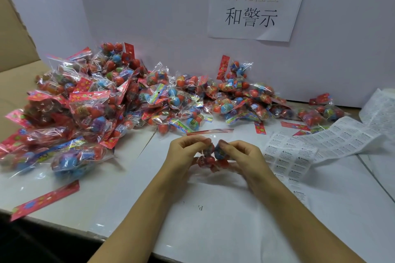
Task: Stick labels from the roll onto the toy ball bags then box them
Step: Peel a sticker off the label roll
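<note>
Head view: a small clear cellophane bag of red and blue toy balls (210, 157) was held just above the white tabletop (213, 230), between both hands. The left hand (183, 153) was seen with fingers curled round the bag's left side, thumb and forefinger pinching near its top; the right hand (241, 153) pinched the right side likewise, fingertips almost meeting over the balls. The bag's long axis was judged to run away from the person, its red header card (210, 131) at the far end. The unrolled strip of white printed warning labels (299, 151) lay just to the right of the right hand, so that hand was the nearer for a reach to the labels. Whether a label was already on the bag could not be told. The large heap of similar ball bags (111, 100) lay to the far left, a brown cardboard box (12, 34) beyond it.
</note>
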{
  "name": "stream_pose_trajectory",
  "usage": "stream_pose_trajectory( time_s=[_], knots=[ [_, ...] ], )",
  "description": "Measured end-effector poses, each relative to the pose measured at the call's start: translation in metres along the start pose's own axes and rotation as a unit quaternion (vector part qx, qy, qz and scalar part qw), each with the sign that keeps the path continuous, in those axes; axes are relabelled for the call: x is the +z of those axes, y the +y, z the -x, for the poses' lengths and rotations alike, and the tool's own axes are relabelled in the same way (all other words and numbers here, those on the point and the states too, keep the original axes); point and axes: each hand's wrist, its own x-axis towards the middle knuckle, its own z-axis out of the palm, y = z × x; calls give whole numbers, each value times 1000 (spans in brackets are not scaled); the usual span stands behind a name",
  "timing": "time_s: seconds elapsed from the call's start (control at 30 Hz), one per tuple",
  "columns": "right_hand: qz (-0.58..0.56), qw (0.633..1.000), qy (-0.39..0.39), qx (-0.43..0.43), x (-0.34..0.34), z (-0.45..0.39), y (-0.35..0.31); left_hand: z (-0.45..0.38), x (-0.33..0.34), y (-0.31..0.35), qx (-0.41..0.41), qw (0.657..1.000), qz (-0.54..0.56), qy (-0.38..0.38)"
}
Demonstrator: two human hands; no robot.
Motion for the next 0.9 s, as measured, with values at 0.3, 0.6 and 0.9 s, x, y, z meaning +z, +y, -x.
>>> stream_pose_trajectory(
  time_s=[0.3,0.6,0.9],
  knots=[
    [29,999,-4,23,2,-1,0,-1,1,-6,34,998,-44,7],
    [-57,998,15,21,-1,-4,-2,3,4,-4,3,999,-34,-30],
    [-75,996,44,27,-4,-7,1,7,7,-1,-53,997,-25,-54]
  ],
)
